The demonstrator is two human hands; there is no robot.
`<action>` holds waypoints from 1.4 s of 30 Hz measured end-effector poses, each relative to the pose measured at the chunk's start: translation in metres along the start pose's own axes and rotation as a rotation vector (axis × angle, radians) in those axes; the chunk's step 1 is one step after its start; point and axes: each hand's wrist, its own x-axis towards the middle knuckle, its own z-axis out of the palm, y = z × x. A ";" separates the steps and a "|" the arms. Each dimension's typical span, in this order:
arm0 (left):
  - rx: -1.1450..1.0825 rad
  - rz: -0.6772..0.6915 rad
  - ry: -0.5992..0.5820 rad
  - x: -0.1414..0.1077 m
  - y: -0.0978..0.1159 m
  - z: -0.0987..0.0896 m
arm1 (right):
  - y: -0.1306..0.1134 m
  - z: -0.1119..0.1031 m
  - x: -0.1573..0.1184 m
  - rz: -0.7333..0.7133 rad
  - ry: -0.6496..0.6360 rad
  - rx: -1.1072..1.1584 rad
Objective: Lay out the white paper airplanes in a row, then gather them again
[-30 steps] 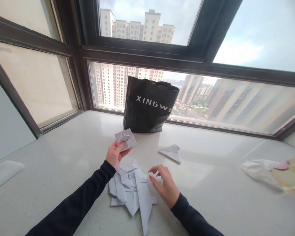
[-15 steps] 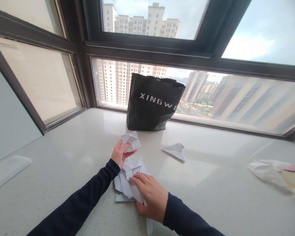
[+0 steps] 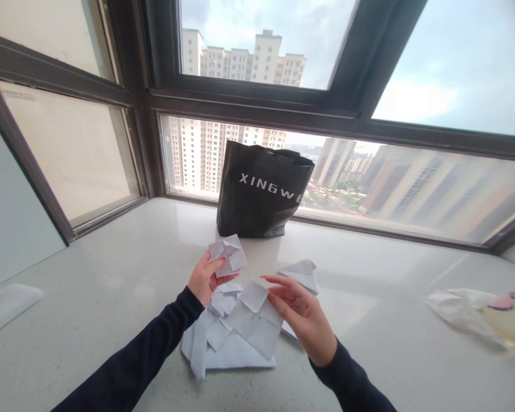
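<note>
One folded paper square point(image 3: 232, 253) is held up just in front of the black bag point(image 3: 260, 197) by the left hand point(image 3: 205, 279). Its thumb lies across the folds and the other fingers are underneath, clamped on the square, probably so that the loose flaps stay flat and the folded face remains in sight.

Farther in front of the bag lies the paper pile point(image 3: 232, 352), its pieces overlapping at odd angles, as if gathered loosely within easy reach of both hands. The right hand point(image 3: 304, 317), in front of the bag and toward its right, has its index finger and thumb apart, with a tip at the edge of a small paper flap point(image 3: 254, 295); whether it pinches that flap, I cannot tell.

A pointed paper piece point(image 3: 301, 270) rests to the bag's front right, partly behind the right fingers. The bag itself stands upright on the white ledge point(image 3: 369, 297), apparently set back to leave working room before it.
</note>
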 end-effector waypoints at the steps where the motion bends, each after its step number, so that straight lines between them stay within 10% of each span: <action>1: 0.027 -0.051 -0.037 -0.004 -0.004 0.003 | 0.001 -0.003 0.002 -0.001 0.003 -0.001; 12: 0.226 -0.255 -0.287 -0.029 -0.041 0.020 | -0.006 -0.030 0.012 -0.005 -0.138 -0.141; 19: 0.302 -0.311 -0.294 -0.030 -0.049 0.016 | 0.008 -0.021 0.012 -0.087 -0.096 -0.523; 28: 0.095 -0.447 -0.333 -0.034 -0.039 0.015 | 0.021 -0.020 0.013 0.017 0.050 -0.439; 38: 0.289 -0.234 -0.216 -0.027 -0.041 0.012 | 0.029 -0.011 0.010 -0.067 0.250 -0.459; 42: 0.292 -0.190 -0.202 -0.022 -0.036 0.009 | 0.031 -0.007 0.010 0.074 0.142 -0.234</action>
